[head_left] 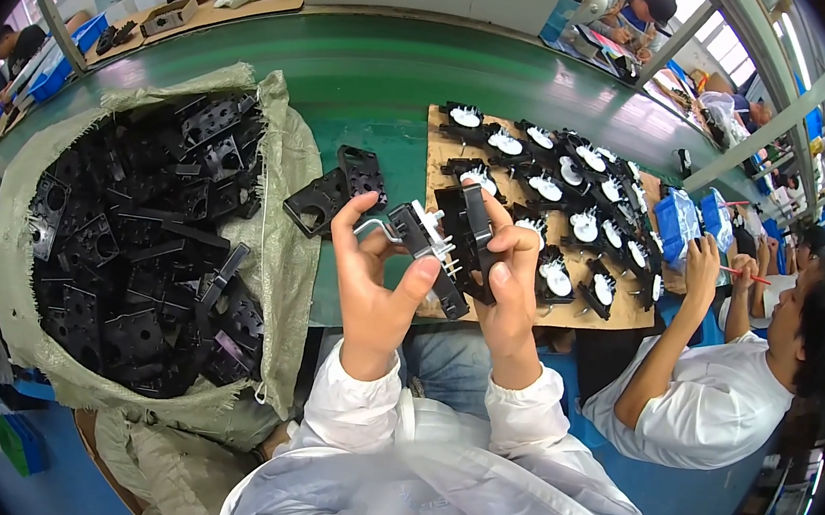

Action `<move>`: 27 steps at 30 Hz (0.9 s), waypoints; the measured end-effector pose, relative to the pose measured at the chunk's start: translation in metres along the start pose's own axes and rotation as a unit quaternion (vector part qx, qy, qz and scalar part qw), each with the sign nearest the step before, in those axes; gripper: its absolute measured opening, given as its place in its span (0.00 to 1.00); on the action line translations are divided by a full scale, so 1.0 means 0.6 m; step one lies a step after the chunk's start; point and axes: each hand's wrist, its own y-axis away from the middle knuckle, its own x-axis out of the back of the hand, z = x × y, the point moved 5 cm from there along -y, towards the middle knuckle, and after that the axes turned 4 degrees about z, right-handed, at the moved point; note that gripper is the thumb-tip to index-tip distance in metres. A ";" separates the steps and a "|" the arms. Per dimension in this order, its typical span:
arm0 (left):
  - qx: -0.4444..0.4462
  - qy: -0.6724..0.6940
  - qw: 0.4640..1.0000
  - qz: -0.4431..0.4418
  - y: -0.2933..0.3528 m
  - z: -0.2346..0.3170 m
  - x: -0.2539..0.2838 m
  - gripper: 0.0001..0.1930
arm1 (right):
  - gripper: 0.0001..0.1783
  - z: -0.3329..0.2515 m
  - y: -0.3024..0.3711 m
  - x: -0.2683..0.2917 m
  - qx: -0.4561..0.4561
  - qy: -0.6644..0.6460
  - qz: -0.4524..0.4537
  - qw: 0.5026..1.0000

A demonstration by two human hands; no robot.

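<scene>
My left hand point(370, 293) pinches a small mechanism point(422, 240) with a black body, white plastic parts, metal pins and a bent metal rod. Close beside it, my right hand point(516, 299) grips a black plastic housing point(475, 232). The two pieces are held up side by side above the bench; whether they touch is hard to tell. Just beyond my left fingers, loose black plastic frames point(323, 198) lie on the green bench top point(368, 102).
A green woven sack point(290, 174) full of black plastic frames point(146, 260) stands on the left. To the right, a cardboard sheet point(444, 145) carries several black assemblies with white discs point(585, 225). A co-worker point(720, 390) sits close on my right, near blue bags point(677, 225).
</scene>
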 end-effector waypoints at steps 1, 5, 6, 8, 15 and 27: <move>-0.004 0.000 1.000 -0.001 0.000 0.000 0.000 0.40 | 0.13 -0.001 0.001 -0.001 -0.002 0.014 0.004 1.000; -0.014 -0.010 1.000 -0.008 0.000 0.002 -0.001 0.39 | 0.13 -0.008 0.001 -0.006 -0.003 0.048 0.009 0.999; -0.017 -0.013 1.000 -0.010 0.000 0.003 -0.001 0.39 | 0.13 -0.008 0.001 -0.006 -0.004 0.059 0.011 0.998; -0.020 -0.017 1.000 -0.014 -0.002 0.000 -0.001 0.38 | 0.13 -0.008 0.001 -0.002 -0.001 0.064 0.008 0.998; -0.027 -0.030 0.999 -0.028 -0.004 -0.002 -0.004 0.38 | 0.12 -0.013 0.003 -0.005 0.021 0.094 -0.009 0.995; 0.003 -0.069 0.995 -0.071 -0.001 0.002 -0.005 0.38 | 0.08 -0.022 0.000 -0.014 0.004 0.137 -0.056 0.989</move>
